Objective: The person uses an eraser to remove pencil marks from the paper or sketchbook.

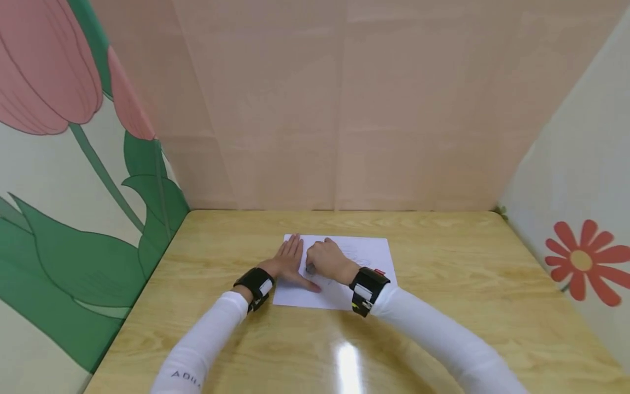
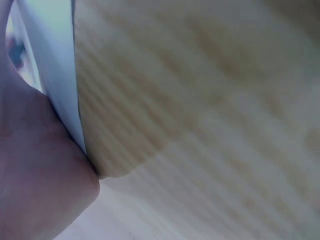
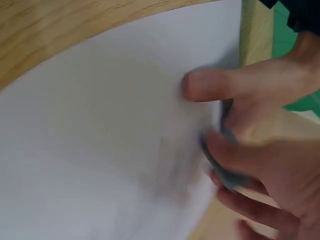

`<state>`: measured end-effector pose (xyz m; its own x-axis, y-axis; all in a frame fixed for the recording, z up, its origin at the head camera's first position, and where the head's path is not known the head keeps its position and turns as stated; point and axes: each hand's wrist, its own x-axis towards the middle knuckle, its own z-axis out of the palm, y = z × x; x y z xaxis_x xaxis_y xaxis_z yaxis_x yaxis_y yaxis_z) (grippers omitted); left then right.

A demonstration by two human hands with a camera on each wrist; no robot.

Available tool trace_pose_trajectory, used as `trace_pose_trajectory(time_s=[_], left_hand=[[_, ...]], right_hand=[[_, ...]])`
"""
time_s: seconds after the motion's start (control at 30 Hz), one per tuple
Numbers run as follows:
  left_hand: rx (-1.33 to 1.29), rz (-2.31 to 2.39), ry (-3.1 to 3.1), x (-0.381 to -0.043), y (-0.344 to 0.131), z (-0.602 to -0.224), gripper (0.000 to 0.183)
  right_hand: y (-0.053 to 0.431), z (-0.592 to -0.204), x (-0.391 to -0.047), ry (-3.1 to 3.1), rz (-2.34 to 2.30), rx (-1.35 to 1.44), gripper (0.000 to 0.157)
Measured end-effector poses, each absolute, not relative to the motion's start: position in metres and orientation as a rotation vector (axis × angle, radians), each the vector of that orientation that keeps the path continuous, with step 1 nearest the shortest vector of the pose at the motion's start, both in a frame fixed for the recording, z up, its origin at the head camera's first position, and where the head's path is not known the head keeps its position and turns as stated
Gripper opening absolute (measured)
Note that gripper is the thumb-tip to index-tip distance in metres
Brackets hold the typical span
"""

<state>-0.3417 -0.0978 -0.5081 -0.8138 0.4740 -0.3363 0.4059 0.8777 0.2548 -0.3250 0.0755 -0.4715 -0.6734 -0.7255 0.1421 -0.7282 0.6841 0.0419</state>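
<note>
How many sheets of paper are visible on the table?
1: the white sheet lies on the table, with the left hand resting on it and the right hand holding a small gray object at it. Any sheet directly underneath would be hidden.

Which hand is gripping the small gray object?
The right hand: its fingers are curled round the small gray object. The left hand, by contrast, lies on the white sheet of paper with its fingers straight.
</note>
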Motion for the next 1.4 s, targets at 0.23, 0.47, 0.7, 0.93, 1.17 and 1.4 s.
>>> trace_pose_trajectory(time_s=[0.23, 0.47, 0.7, 0.93, 1.17, 1.4], left_hand=[[0.666, 0.236, 2.643, -0.34, -0.098, -0.502, 0.152], [0.659, 0.196, 2.662, -0.349, -0.099, -0.512, 0.155], [0.664, 0.229, 2.636, -0.345, -0.098, -0.507, 0.156], [0.624, 0.177, 2.644, -0.347, -0.097, -0.511, 0.152], [0.578, 0.109, 2.585, -0.359, -0.093, -0.519, 0.161], [0.576, 0.097, 2.611, -0.357, -0.096, -0.51, 0.157]], right_hand=[[0.08, -0.474, -0.326, -2.75, 0.075, 1.271, 0.01], [0.074, -0.478, -0.327, -2.627, -0.024, 1.22, 0.004], [0.077, -0.467, -0.312, -2.706, 0.007, 1.356, 0.004], [0.071, -0.479, -0.323, -2.634, -0.023, 1.162, 0.005], [0.078, -0.468, -0.312, -2.696, -0.007, 1.264, 0.006], [0.076, -0.477, -0.319, -2.712, 0.053, 1.047, 0.005]])
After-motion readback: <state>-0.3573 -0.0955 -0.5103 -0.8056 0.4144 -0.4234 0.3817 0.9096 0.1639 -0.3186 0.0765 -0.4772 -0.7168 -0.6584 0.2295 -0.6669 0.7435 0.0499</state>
